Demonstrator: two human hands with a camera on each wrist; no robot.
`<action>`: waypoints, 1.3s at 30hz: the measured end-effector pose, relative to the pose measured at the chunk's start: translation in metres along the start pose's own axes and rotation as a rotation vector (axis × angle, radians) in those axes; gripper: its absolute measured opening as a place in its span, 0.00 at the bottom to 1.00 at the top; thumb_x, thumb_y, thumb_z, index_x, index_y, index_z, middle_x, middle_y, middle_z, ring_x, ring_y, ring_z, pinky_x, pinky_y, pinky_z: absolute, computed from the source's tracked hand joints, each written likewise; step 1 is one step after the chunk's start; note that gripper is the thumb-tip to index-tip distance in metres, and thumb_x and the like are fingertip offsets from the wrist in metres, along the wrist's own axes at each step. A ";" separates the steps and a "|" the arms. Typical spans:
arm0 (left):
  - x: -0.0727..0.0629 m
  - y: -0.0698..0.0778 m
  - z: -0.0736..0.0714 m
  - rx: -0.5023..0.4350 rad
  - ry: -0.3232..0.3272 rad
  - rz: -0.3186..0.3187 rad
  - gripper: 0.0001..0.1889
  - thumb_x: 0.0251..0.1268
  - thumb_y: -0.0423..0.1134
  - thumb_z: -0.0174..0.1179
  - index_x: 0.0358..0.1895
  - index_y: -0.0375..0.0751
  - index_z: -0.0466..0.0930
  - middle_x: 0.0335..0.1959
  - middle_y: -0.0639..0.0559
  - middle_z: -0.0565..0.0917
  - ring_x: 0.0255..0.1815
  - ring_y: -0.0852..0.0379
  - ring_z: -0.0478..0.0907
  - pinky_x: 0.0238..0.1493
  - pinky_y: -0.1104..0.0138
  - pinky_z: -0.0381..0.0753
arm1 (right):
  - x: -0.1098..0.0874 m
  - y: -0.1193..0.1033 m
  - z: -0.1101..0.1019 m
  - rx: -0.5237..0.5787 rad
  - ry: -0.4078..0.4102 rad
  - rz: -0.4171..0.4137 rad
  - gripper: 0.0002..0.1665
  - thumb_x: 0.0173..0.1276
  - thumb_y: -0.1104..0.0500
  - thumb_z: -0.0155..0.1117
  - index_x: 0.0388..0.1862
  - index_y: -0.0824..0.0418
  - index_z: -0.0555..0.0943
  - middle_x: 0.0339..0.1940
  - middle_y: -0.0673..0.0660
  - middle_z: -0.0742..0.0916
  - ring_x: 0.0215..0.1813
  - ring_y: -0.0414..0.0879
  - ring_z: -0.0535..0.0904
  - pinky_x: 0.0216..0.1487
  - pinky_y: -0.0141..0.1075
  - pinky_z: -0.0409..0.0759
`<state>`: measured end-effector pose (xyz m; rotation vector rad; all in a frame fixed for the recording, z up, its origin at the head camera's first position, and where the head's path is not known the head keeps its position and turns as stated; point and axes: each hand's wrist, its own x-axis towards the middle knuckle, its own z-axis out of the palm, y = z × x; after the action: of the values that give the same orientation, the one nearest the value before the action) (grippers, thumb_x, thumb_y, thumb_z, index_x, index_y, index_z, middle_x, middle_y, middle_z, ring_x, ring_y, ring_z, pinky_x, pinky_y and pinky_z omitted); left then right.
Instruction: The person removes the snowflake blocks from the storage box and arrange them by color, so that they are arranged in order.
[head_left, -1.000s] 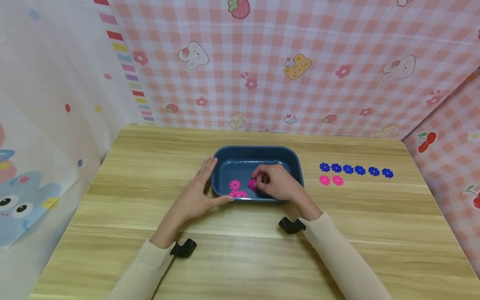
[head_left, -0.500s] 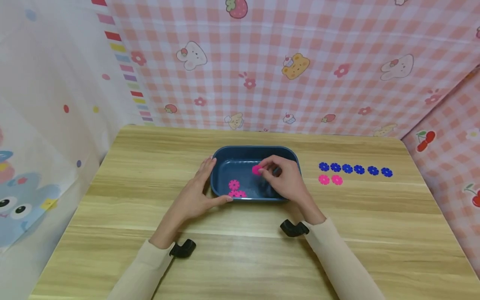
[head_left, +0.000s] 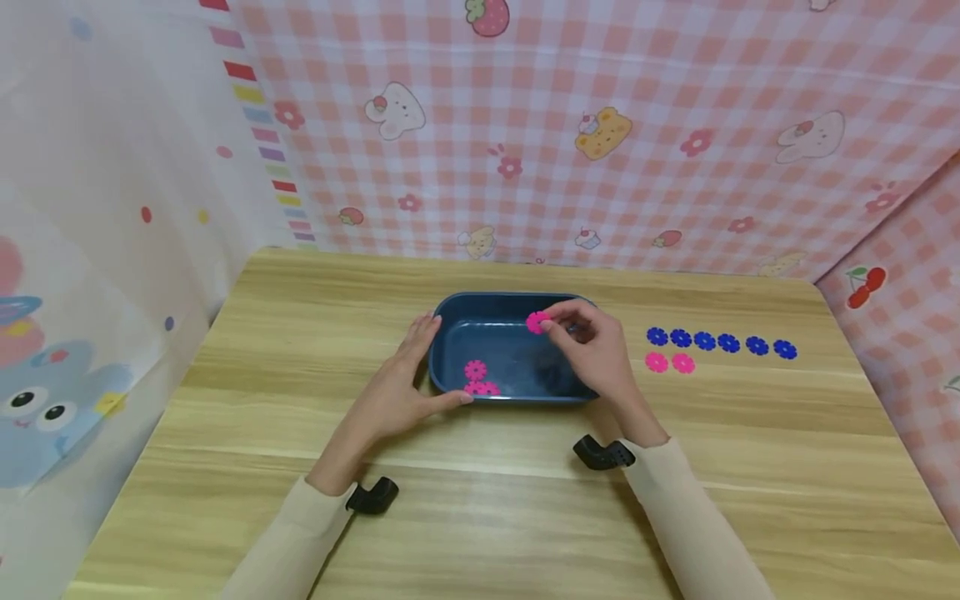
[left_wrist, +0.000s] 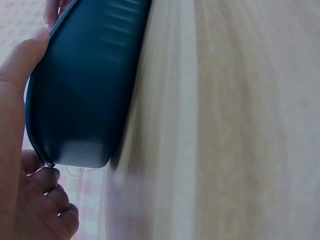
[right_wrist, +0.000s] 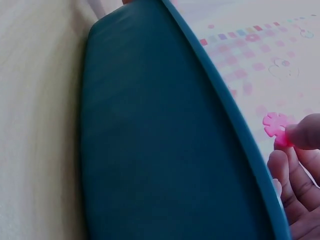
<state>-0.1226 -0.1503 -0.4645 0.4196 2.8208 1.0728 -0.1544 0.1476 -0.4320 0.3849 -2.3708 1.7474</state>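
Observation:
A dark blue rectangular tray (head_left: 517,402) stands on the wooden table. My left hand (head_left: 397,387) holds its left front corner, the thumb on the front rim and the fingers along the left end. Above the tray's right part, my right hand (head_left: 596,346) pinches a pink flower-shaped disc (head_left: 537,322) between thumb and forefinger. In the right wrist view that notched disc (right_wrist: 274,124) shows beyond the tray rim. A few more pink discs (head_left: 476,370) lie in the tray's front left corner, partly overlapping.
Right of the tray lies a row of several blue flower-shaped discs (head_left: 705,341). Two pink ones sit in front of the row's left end, the nearer-left pink disc (head_left: 657,362) below the first blue. A checked cloth (head_left: 540,192) hangs behind the table (head_left: 495,517).
My right hand has lifted a pink disc off the tray's bottom and carried it up and to the right. My left hand stays at the tray's corner.

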 end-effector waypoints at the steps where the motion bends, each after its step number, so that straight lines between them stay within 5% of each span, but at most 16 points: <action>1: 0.000 0.000 0.000 0.002 -0.002 0.002 0.63 0.48 0.79 0.66 0.84 0.68 0.38 0.87 0.58 0.42 0.87 0.58 0.38 0.82 0.43 0.55 | 0.000 -0.001 -0.001 0.003 0.004 0.009 0.09 0.72 0.63 0.68 0.48 0.65 0.86 0.37 0.61 0.86 0.35 0.41 0.78 0.29 0.26 0.72; 10: 0.001 0.003 0.000 -0.012 -0.016 0.008 0.64 0.46 0.82 0.63 0.84 0.67 0.38 0.87 0.58 0.42 0.87 0.58 0.38 0.82 0.44 0.55 | -0.001 0.011 -0.013 0.038 -0.030 0.027 0.09 0.72 0.62 0.69 0.49 0.62 0.86 0.34 0.53 0.85 0.29 0.40 0.76 0.23 0.28 0.75; 18: 0.000 0.004 0.000 -0.006 -0.016 0.008 0.65 0.45 0.83 0.62 0.84 0.67 0.37 0.87 0.58 0.42 0.87 0.58 0.38 0.82 0.43 0.55 | -0.008 0.019 -0.030 0.066 -0.024 0.037 0.10 0.73 0.60 0.68 0.48 0.64 0.85 0.35 0.64 0.85 0.30 0.52 0.77 0.25 0.30 0.79; 27: 0.000 0.002 0.001 -0.003 -0.008 0.004 0.64 0.49 0.77 0.67 0.84 0.65 0.38 0.87 0.57 0.42 0.87 0.57 0.38 0.83 0.43 0.54 | -0.017 0.031 -0.071 0.089 0.081 0.077 0.13 0.72 0.62 0.69 0.48 0.71 0.83 0.29 0.48 0.87 0.26 0.41 0.77 0.22 0.29 0.77; 39: -0.001 0.001 -0.001 -0.002 -0.011 -0.012 0.64 0.46 0.83 0.62 0.83 0.69 0.37 0.87 0.58 0.42 0.87 0.57 0.38 0.82 0.43 0.55 | -0.029 0.039 -0.125 -0.014 0.205 0.229 0.18 0.71 0.54 0.70 0.51 0.66 0.83 0.25 0.47 0.83 0.25 0.43 0.76 0.21 0.30 0.75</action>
<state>-0.1217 -0.1504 -0.4633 0.4066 2.8089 1.0679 -0.1407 0.2807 -0.4384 -0.0692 -2.3526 1.7643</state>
